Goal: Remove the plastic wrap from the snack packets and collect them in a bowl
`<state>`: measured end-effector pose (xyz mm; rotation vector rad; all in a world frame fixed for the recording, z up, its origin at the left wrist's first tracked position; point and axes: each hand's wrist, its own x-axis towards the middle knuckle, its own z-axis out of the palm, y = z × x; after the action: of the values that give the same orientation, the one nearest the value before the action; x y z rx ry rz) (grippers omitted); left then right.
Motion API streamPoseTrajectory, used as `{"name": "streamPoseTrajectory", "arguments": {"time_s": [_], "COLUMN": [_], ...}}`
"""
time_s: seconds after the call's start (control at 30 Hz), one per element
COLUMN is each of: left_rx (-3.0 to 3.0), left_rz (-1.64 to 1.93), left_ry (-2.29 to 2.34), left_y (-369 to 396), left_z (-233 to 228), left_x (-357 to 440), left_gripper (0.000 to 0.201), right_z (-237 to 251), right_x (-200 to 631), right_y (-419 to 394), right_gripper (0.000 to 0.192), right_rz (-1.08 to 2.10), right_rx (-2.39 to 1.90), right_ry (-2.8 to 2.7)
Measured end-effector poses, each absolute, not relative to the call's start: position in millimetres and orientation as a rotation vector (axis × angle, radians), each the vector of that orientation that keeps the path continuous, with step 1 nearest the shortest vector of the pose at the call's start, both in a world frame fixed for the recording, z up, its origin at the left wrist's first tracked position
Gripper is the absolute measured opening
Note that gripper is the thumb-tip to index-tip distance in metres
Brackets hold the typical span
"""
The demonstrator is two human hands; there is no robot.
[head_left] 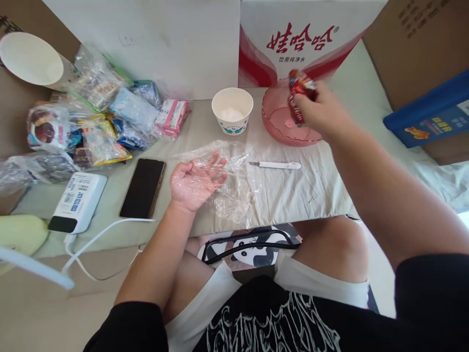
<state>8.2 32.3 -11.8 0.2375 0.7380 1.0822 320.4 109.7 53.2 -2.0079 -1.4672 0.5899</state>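
Note:
My right hand [324, 110] is closed around a red snack packet [301, 93] with shiny wrapping, held over the pink ribbed bowl [273, 120]. Palm up, my left hand [200, 183] has its fingers apart and loosely curled. Thin clear plastic film [234, 195] lies around and partly across those fingers; whether the hand is inside it I cannot tell. A white pen-like tool [276, 165] rests between the film and the bowl. Behind the film stands a paper cup [232, 115] with something whitish inside.
Several wrapped snacks [98, 117] are heaped at the left, beside a large paper cup [34, 58]. A phone [142, 188] and a white power bank [78, 200] with a cable lie nearer. Cartons [293, 46] stand along the back, and a blue box [428, 117] is at right.

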Motion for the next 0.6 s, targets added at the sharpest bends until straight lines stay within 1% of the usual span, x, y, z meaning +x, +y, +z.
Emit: {"name": "streamPoseTrajectory", "arguments": {"time_s": [0.07, 0.17, 0.27, 0.3, 0.37, 0.4, 0.43, 0.47, 0.6], "left_rx": [0.239, 0.269, 0.297, 0.301, 0.315, 0.33, 0.352, 0.379, 0.494], "left_rz": [1.077, 1.071, 1.054, 1.039, 0.973, 0.919, 0.851, 0.772, 0.402], "left_ry": [0.745, 0.736, 0.7, 0.677, 0.609, 0.572, 0.54, 0.519, 0.517], "left_y": [31.8, 30.6, 29.6, 29.1, 27.5, 26.4, 24.9, 23.1, 14.0], "left_z": [-11.6, -11.6, -11.1, -10.6, -8.8, -7.9, -7.2, -7.0, -14.5], "left_x": [7.0, 3.1, -0.4, -1.0, -1.6, -1.6, -1.7, -1.8, -3.0], "left_gripper": [0.019, 0.016, 0.015, 0.015, 0.017, 0.019, 0.023, 0.027, 0.038], "right_z": [45.7, 43.0, 55.2, 58.0, 53.3, 45.0, 33.3, 19.4, -31.1], "right_x": [318.6, 316.5, 313.7, 310.6, 300.6, 294.3, 287.8, 281.9, 269.4], "right_y": [131.8, 138.9, 110.6, 94.7, 58.9, 41.5, 26.2, 13.7, -5.3], "right_gripper": [0.034, 0.033, 0.042, 0.04, 0.026, 0.023, 0.024, 0.029, 0.051], "right_rz": [0.567, 0.614, 0.49, 0.422, 0.431, 0.509, 0.662, 0.801, 1.143], "right_rx": [-2.228, -2.296, -2.089, -1.945, -1.639, -1.493, -1.364, -1.281, -1.164], "right_ry": [-1.559, -1.615, -1.559, -1.539, -1.524, -1.52, -1.539, -1.533, -1.352]}}
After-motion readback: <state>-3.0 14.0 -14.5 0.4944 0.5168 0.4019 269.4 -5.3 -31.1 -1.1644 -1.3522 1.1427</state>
